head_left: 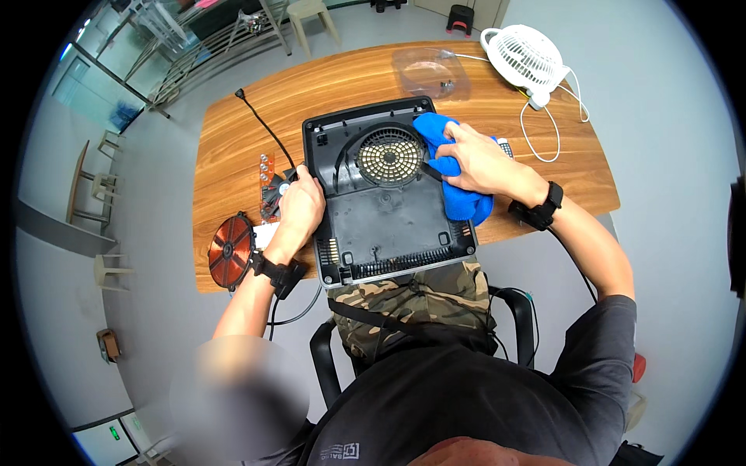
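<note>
Black cooker base (385, 202) lying underside up at frame centre, long axis running top to bottom. Left hand (299, 206) clamped on its left edge. Right hand (482, 161), fingers closed on blue cloth (458, 198), pressing just right of the round vent grille (390, 155), nearer it.

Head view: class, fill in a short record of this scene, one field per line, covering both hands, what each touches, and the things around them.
Surface: wooden table
Main item: black appliance housing, underside up, round fan grille
Left hand: grips the housing's left edge
Right hand: presses a blue cloth on the housing's right side
Nearby: copper coil, white fan, clear plastic cover
</note>
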The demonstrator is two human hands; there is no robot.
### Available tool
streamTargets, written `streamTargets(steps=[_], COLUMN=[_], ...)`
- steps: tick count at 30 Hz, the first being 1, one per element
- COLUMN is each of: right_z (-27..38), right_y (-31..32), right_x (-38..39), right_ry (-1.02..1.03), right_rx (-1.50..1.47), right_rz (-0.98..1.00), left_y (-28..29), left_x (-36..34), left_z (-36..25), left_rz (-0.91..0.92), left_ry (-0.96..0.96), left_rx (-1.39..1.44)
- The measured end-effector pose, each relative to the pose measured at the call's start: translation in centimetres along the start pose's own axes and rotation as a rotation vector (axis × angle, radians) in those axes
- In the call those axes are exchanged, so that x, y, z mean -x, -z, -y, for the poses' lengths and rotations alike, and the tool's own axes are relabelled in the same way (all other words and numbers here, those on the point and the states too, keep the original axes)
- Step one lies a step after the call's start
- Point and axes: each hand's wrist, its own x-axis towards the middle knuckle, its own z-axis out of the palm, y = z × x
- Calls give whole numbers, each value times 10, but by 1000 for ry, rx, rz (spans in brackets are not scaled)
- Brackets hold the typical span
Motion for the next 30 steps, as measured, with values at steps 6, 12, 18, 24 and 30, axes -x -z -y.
streamTargets(steps=[6, 12, 18, 24, 30], right_z=[37, 35, 56, 63, 69], right_y=[28, -14, -38, -35, -29], right_x=[5, 10, 5, 2, 3], right_ry=[83, 149, 186, 148, 107], right_rx=[14, 334, 768, 803, 817], right_rz=[-32, 149, 210, 288, 327], left_y=[1, 3, -5, -2, 3], left_x=[1, 1, 1, 1, 3], left_z=[0, -2, 5, 0, 0], left_rz=[8, 22, -68, -51, -3], left_ry=[4, 11, -45, 1, 1], left_rx=[3, -5, 34, 21, 2])
